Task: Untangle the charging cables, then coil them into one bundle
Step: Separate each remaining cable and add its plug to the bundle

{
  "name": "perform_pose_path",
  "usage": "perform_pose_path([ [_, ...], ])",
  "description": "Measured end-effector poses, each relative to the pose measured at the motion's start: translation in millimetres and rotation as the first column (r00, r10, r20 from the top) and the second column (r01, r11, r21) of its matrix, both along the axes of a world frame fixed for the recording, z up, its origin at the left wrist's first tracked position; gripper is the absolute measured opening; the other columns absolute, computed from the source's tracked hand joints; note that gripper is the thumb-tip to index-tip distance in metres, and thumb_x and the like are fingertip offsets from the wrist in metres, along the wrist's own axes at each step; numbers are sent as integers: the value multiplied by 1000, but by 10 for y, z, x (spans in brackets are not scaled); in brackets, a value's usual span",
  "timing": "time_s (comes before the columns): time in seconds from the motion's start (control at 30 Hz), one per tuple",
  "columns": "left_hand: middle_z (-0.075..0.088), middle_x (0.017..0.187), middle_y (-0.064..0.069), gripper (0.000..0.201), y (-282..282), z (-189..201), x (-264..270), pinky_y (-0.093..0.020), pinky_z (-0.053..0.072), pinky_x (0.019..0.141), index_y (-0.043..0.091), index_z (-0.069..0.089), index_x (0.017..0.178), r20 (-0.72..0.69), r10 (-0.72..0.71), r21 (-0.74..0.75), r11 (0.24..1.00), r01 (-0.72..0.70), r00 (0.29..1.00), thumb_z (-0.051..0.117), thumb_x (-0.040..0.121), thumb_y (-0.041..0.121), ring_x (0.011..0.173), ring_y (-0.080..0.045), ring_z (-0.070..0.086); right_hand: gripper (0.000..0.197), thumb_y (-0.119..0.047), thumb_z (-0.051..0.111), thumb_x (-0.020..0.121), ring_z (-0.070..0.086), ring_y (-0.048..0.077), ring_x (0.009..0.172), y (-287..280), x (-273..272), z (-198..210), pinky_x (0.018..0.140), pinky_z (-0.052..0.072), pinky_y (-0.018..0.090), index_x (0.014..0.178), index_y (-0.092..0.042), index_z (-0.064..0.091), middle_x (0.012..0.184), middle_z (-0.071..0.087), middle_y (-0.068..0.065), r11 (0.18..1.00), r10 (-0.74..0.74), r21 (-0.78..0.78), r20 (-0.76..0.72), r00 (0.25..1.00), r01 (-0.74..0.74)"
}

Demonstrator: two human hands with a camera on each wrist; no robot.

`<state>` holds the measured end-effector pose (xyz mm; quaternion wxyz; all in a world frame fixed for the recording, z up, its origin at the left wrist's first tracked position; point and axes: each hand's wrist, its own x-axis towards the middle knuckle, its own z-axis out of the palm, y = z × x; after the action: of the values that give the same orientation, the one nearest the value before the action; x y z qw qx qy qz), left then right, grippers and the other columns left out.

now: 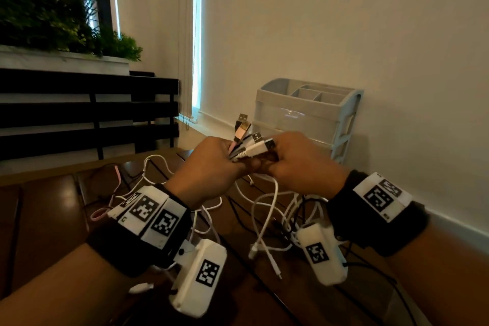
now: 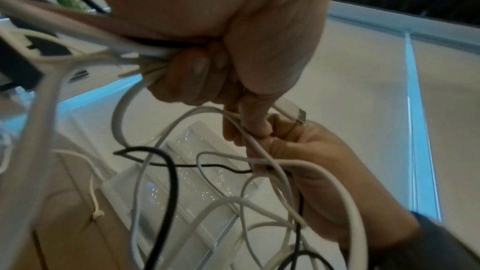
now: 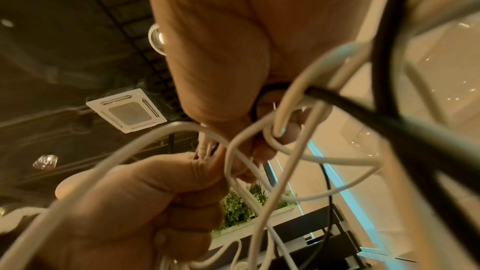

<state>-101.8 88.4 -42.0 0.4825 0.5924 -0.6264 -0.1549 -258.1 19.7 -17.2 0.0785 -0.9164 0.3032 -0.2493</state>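
In the head view, at the centre of the frame, the left hand [image 1: 211, 164] clenches a fan of USB plugs [image 1: 247, 137] whose long axes point up and to the right, while the right hand [image 1: 299, 164] meets it from the right, its fingers pinching the white plug [image 1: 260, 147] nearest to it. The charging cables [image 1: 267, 209] hang from both fists in loose white, black and pink loops onto the dark desk [image 1: 47, 209] below, with a grey drawer organiser [image 1: 341, 116] behind, by the wall. The left wrist view, looking from beneath, adds what the head view hides: the left fingers [image 2: 192, 73] are curled tightly round several strands, and the right hand, lower right, also grips cable, one white plug [image 2: 293, 113] jutting up between the hands. The right wrist view shows white strands looped round the right fingers [image 3: 291, 130] and crossed by a black one, so the slack below looks tangled to me; both hands are equally near.
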Motion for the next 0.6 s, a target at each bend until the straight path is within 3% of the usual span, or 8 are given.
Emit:
perform_pose_path([
  [0.1,68,70,-8,16,-18,-5,25,-30,46,58,12,71,77,-27,25,7,1000,-25,999,74,83,27,60,-18,61,25,-30,72,82,60,6,76,35,-55,-71,68,50,25,104,-23,63,87,65,-8,999,-8,42,-97,995,12],
  [0.13,68,70,-8,16,-23,-1,34,-32,46,58,12,72,79,-46,36,-5,999,-37,998,74,83,27,62,-19,62,30,-29,73,81,58,6,78,25,-81,-99,69,50,25,106,-23,57,90,62,-8,998,-26,54,-147,989,35],
  [0.2,64,65,-1,15,-18,7,44,-25,40,55,13,71,79,-64,52,-11,999,-53,997,73,84,26,57,-8,58,38,-28,75,79,57,8,80,3,-154,-144,70,52,28,104,-25,46,95,57,-7,994,-67,70,-185,980,81],
  [0.3,62,67,2,12,-26,-4,44,-24,38,55,16,70,79,-47,70,4,998,-70,996,72,85,26,60,-9,56,41,-32,76,77,48,8,75,-16,-236,-170,61,42,16,92,-26,39,99,42,-12,977,-157,-165,-114,981,137],
  [0.37,60,63,2,15,-42,-17,67,-26,38,54,19,67,73,-82,95,9,996,-94,992,73,85,25,56,-10,52,45,-34,78,75,41,5,71,-12,-271,-211,59,36,12,89,-28,36,104,34,-11,939,-136,-326,-66,988,108],
  [0.43,59,61,-1,18,-64,-41,102,-27,39,54,19,65,69,-98,125,23,992,-123,987,73,84,26,53,-14,51,39,-33,77,77,38,1,76,-5,-298,-313,64,42,17,93,-31,41,105,45,-7,909,-54,-417,-117,992,1],
  [0.5,60,63,-5,19,-76,-62,121,-30,42,56,15,65,71,-85,147,32,989,-145,986,73,84,26,55,-18,52,33,-28,75,79,42,2,82,-21,-331,-410,66,45,20,100,-29,49,102,56,-5,906,19,-410,-206,978,-104],
  [0.6,61,65,-4,18,-76,-67,137,-31,45,57,16,65,71,-75,167,43,986,-164,983,73,85,24,59,-19,55,25,-27,71,76,44,1,81,-16,-414,-425,68,28,7,96,-26,57,94,59,-4,872,84,-442,-293,952,-212],
])
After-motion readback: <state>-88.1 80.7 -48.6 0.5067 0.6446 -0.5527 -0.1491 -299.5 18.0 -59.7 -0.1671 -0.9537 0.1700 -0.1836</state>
